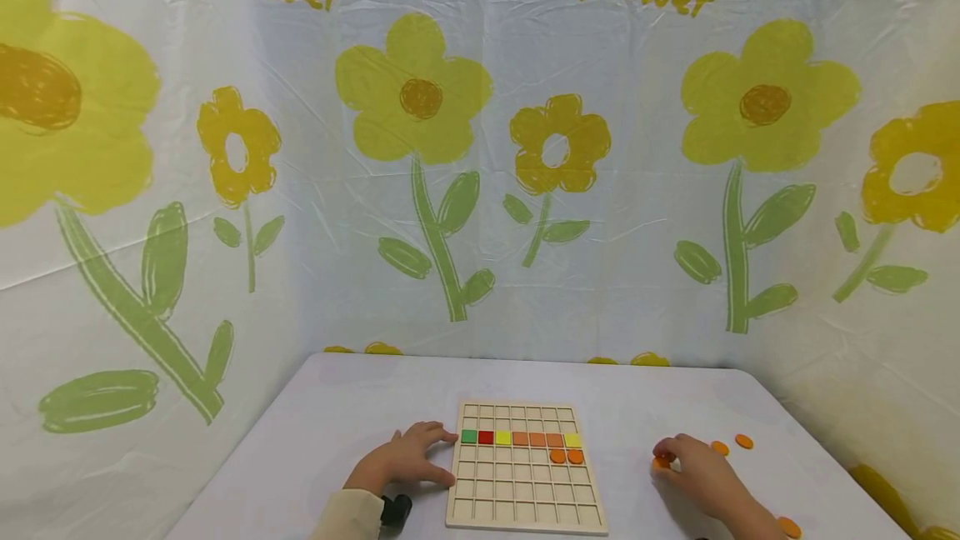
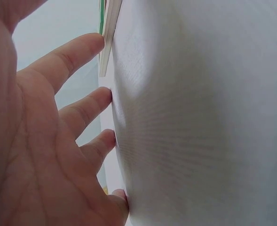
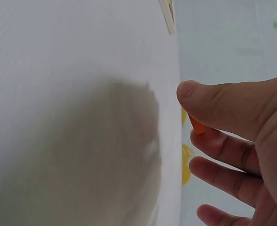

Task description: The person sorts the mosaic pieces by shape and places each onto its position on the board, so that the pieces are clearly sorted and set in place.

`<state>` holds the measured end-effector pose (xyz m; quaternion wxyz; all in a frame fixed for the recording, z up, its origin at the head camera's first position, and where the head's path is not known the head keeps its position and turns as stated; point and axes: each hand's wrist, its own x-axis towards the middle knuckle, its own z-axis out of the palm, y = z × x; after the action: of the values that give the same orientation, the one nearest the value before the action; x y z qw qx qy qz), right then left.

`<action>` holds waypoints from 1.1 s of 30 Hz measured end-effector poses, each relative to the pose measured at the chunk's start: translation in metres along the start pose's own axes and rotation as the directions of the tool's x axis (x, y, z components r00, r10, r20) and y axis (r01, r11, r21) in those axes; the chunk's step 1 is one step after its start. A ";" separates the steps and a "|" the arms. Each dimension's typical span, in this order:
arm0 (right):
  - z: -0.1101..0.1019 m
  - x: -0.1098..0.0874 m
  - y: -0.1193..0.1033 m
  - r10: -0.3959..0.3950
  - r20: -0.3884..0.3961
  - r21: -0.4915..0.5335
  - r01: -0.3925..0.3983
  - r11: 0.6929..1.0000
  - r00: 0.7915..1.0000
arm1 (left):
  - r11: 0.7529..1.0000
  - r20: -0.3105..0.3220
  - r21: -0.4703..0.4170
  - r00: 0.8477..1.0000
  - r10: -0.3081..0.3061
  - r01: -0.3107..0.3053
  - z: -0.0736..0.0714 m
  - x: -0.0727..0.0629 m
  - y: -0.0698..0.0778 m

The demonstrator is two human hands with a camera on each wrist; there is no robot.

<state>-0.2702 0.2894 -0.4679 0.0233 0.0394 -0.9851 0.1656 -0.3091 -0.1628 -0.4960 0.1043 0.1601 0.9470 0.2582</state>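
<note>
A wooden grid board (image 1: 517, 492) lies on the table. Across one of its rows run several coloured squares: a green square (image 1: 468, 437), a red square (image 1: 486, 437), then yellow and orange ones. Two orange discs (image 1: 566, 457) sit just below that row at its right end. With fingers spread, my left hand (image 1: 408, 458) touches the board's left edge; in the left wrist view its index fingertip meets the board's side. To the right of the board, my right hand (image 1: 701, 473) pinches an orange disc (image 3: 197, 125) between thumb and index finger, above the table.
Beyond my right hand lie two loose orange discs, one disc (image 1: 720, 447) nearer it and another disc (image 1: 744, 441) farther right. Another orange disc (image 1: 789, 527) lies beside the right forearm. A flower-printed cloth (image 1: 637, 273) surrounds the white table (image 1: 405, 390) at the back and sides.
</note>
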 end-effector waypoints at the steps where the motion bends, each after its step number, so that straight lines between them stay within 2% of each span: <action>1: 0.000 0.001 -0.003 0.002 0.001 0.000 -0.002 1.000 1.000 | 1.000 0.000 -0.001 1.000 0.000 0.000 0.000 0.000 0.000; 19: 0.014 0.009 -0.036 -0.019 -0.019 0.037 0.019 0.999 1.000 | 1.000 0.004 -0.002 1.000 -0.007 0.007 0.001 0.003 -0.001; 33: 0.023 0.013 -0.056 -0.060 -0.040 0.036 0.062 0.997 0.997 | 1.000 0.003 -0.007 1.000 -0.008 0.008 -0.002 -0.001 0.003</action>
<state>-0.2788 0.2285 -0.4704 0.0469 0.0666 -0.9795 0.1841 -0.3075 -0.1616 -0.4925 0.1073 0.1562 0.9466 0.2607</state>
